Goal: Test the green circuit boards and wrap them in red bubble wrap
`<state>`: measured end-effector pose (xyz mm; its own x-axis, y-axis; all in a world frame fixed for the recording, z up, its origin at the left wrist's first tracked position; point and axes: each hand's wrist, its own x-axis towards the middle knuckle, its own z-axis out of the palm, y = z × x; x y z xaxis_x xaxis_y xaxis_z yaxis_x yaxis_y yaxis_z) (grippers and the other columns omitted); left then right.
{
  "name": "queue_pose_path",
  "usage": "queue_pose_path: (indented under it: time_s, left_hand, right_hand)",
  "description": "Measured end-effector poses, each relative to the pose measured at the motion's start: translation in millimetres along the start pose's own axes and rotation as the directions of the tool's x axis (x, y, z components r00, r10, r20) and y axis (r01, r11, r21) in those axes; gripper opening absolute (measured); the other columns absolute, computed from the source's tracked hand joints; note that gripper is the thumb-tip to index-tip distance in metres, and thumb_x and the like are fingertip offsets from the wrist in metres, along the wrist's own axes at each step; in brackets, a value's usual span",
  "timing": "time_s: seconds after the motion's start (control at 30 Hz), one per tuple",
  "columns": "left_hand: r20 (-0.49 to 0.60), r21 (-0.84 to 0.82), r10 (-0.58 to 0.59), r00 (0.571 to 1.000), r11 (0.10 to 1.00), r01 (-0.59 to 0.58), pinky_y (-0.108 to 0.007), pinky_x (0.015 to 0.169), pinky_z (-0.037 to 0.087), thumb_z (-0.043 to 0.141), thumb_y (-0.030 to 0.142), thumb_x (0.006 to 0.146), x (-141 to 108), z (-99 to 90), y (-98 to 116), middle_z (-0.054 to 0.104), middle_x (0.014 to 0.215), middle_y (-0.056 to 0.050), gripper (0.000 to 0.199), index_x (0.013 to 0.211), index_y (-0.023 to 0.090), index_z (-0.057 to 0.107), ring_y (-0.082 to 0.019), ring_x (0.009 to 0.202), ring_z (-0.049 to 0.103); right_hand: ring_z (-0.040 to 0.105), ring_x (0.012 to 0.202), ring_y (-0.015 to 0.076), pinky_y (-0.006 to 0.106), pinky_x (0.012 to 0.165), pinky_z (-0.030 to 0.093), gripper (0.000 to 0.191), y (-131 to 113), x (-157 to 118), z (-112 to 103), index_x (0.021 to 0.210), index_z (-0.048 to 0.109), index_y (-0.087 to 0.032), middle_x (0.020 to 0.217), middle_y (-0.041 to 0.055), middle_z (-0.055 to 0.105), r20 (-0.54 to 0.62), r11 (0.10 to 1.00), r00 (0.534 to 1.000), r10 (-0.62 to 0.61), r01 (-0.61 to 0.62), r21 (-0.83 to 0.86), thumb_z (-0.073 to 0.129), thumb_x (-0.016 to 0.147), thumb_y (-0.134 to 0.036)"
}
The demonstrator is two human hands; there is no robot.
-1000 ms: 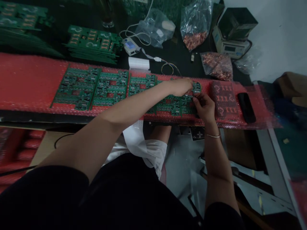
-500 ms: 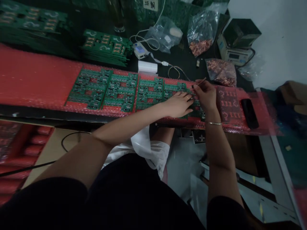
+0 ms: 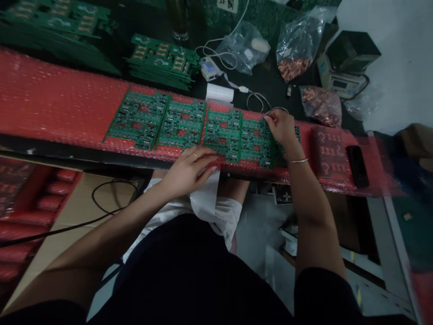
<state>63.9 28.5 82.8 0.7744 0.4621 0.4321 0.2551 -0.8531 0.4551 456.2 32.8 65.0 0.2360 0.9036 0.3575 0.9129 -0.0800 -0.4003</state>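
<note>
Several green circuit boards (image 3: pixel 183 124) lie in a row on red bubble wrap (image 3: pixel 67 95). My right hand (image 3: pixel 282 128) is over the right end of the row, fingers pinched on a thin cable (image 3: pixel 262 97) at its end; the tip is hidden by the fingers. That cable leads back to a small white device (image 3: pixel 209 68) with a bluish screen. My left hand (image 3: pixel 192 170), fingers apart and holding nothing, hovers at the front edge of the table, beside the lower edge of the middle boards. Below it hangs a white strip (image 3: pixel 205 194).
Stacked boards (image 3: pixel 162 61) stand at the back left. Bags of copper-coloured parts (image 3: pixel 321 104), a white roll (image 3: pixel 219 93) and a boxy instrument (image 3: pixel 341 83) sit behind the row. A wrapped board bundle (image 3: pixel 330 151) and a black phone-like object (image 3: pixel 357 166) lie at the right.
My left hand has moved off the right-hand boards, left and toward me, to the front edge. My right hand stays near the right boards, still pinching the cable. The view has shifted slightly.
</note>
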Motion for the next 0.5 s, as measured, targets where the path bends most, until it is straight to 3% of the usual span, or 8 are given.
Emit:
queue_pose_path:
  time_s: [0.17, 0.4, 0.5]
  left_hand:
    - [-0.139, -0.035, -0.139, 0.980, 0.990, 0.135, -0.043, 0.098, 0.058, 0.062, 0.027, 0.097, -28, -0.1, -9, 0.072, 0.111, -0.008, 0.017, 0.110, 0.023, 0.073, -0.025, 0.106, 0.069]
    - [0.027, -0.024, -0.151, 0.988, 0.988, 0.152, -0.039, 0.094, 0.059, 0.067, 0.027, 0.096, -55, 19.7, -13, 0.071, 0.106, -0.008, 0.011, 0.102, 0.023, 0.074, -0.023, 0.104, 0.067]
    - [0.011, 0.001, -0.164, 0.986, 0.986, 0.164, -0.040, 0.093, 0.059, 0.064, 0.023, 0.097, -63, 30.6, -15, 0.071, 0.104, -0.008, 0.013, 0.104, 0.023, 0.075, -0.023, 0.101, 0.066]
  right_hand:
    - [0.068, 0.100, 0.0318, 0.052, 0.097, 0.053, 0.035, 1, 2, -2, 0.096, 0.067, -0.024, 0.098, 0.0131, 0.073, 0.074, 0.998, 0.997, -0.013, 0.017, -0.057, 0.052, 0.101, -0.056]
    - [0.067, 0.105, 0.0331, 0.052, 0.097, 0.052, 0.034, 9, -1, 2, 0.102, 0.066, -0.024, 0.101, 0.0135, 0.072, 0.044, 0.999, 0.999, 0.007, -0.005, -0.042, 0.052, 0.101, -0.055]
    - [0.066, 0.106, 0.0331, 0.051, 0.096, 0.053, 0.037, 10, -3, 4, 0.103, 0.066, -0.025, 0.099, 0.0134, 0.072, 0.021, 1.000, 1.000, 0.010, -0.009, -0.016, 0.052, 0.100, -0.060]
